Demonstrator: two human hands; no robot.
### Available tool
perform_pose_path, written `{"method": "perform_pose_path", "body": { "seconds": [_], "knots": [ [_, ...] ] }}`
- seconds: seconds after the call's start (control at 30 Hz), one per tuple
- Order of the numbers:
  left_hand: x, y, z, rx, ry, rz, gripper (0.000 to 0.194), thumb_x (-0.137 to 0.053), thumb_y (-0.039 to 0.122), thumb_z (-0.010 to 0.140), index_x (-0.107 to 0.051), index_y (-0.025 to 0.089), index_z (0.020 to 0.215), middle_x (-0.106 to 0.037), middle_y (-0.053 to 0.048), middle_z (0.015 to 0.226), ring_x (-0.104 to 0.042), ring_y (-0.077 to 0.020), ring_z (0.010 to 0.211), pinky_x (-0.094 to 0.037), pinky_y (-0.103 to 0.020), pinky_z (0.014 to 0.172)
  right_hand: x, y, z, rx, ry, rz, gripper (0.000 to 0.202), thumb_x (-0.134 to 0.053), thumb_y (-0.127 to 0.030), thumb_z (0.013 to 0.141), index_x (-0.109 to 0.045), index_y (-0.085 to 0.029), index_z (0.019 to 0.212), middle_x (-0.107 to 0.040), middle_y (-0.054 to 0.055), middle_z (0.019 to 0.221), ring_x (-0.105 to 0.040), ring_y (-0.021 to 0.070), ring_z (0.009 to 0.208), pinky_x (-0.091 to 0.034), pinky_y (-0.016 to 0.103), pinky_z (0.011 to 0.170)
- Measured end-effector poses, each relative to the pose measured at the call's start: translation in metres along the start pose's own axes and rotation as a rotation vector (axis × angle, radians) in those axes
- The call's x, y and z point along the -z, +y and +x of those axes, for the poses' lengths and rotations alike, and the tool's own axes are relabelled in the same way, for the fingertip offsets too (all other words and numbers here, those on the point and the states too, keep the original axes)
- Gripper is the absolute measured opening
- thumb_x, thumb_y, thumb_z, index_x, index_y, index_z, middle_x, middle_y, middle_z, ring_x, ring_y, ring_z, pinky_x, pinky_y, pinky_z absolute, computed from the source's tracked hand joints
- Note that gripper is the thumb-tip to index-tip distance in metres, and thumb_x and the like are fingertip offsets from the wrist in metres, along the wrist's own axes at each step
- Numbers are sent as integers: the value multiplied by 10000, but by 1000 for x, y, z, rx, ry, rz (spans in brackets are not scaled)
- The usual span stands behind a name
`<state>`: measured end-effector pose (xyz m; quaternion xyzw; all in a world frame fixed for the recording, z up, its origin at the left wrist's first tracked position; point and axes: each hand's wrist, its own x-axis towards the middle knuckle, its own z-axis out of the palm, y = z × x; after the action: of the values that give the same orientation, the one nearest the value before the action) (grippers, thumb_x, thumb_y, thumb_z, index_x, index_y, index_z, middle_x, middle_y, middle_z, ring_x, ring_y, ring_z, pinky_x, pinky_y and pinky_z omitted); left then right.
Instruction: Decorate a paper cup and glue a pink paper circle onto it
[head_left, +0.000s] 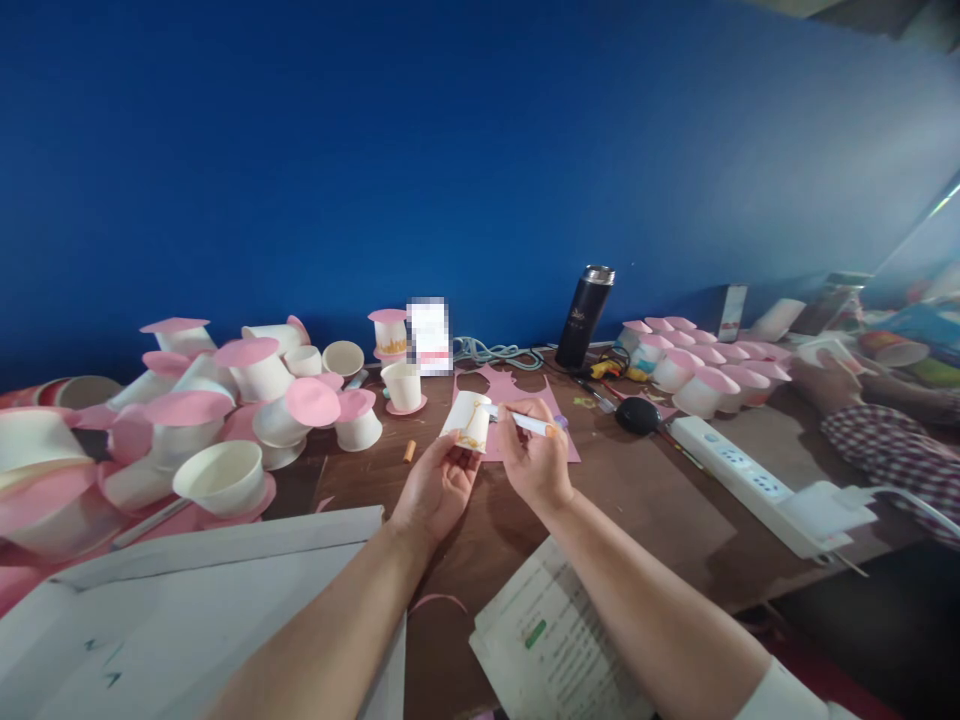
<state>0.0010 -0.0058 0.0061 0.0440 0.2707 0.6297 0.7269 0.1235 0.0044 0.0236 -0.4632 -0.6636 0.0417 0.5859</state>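
Note:
Tilted on its side, a white paper cup point(463, 412) rests in my left hand point(439, 490), whose fingers are closed around its lower end. Yellow-orange lines are drawn on the cup's wall. My right hand point(538, 458) pinches a white marker point(531, 425), its tip touching or very close to the cup. An orange marker cap point(409, 451) lies on the table to the left. Beneath and behind the cup is a pink paper sheet point(559, 400) with rounded cut-outs. Behind my left hand, an upright white cup point(403, 385) stands on a pink disc.
Many white cups with pink discs point(247, 365) crowd the left side, and more point(697, 365) stand at right. A black flask point(585, 318), a power strip point(739, 480), printed sheets point(551, 640) and a white box point(225, 600) surround my arms. Another person's checked sleeve point(885, 455) is at far right.

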Motion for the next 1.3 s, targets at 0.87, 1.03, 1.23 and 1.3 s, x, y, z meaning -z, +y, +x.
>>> {"method": "perform_pose_path", "body": {
  "seconds": [0.87, 1.03, 1.23, 1.3],
  "knots": [
    [-2, 0, -1, 8, 12, 3, 123, -562, 81, 802, -635, 125, 891, -687, -90, 914, -650, -138, 826, -551, -238, 732, 2, 2, 2, -30, 14, 0, 152, -518, -315, 872, -586, -183, 839, -627, 24, 738, -584, 127, 598, -461, 229, 593],
    [-1, 0, -2, 7, 4, 5, 130, -561, 83, 801, -638, 133, 894, -686, -89, 915, -651, -139, 827, -549, -239, 739, 1, 2, 1, -29, 1, -11, 153, -514, -312, 870, -588, -180, 844, -635, 32, 750, -592, 129, 609, -462, 231, 602],
    [-1, 0, -1, 10, 0, 1, 145, -563, 87, 801, -638, 141, 912, -685, -87, 927, -652, -145, 854, -550, -241, 749, 1, 1, 1, -27, -8, -19, 152, -509, -311, 870, -589, -184, 843, -643, 35, 755, -602, 138, 625, -468, 238, 605],
    [-1, 0, -1, 6, 0, 1, 146, -561, 85, 801, -638, 138, 912, -684, -89, 927, -652, -145, 849, -550, -240, 745, 2, 0, 1, -21, -6, -23, 153, -505, -306, 872, -590, -183, 839, -641, 33, 755, -597, 133, 617, -466, 236, 603]
  ]
}}
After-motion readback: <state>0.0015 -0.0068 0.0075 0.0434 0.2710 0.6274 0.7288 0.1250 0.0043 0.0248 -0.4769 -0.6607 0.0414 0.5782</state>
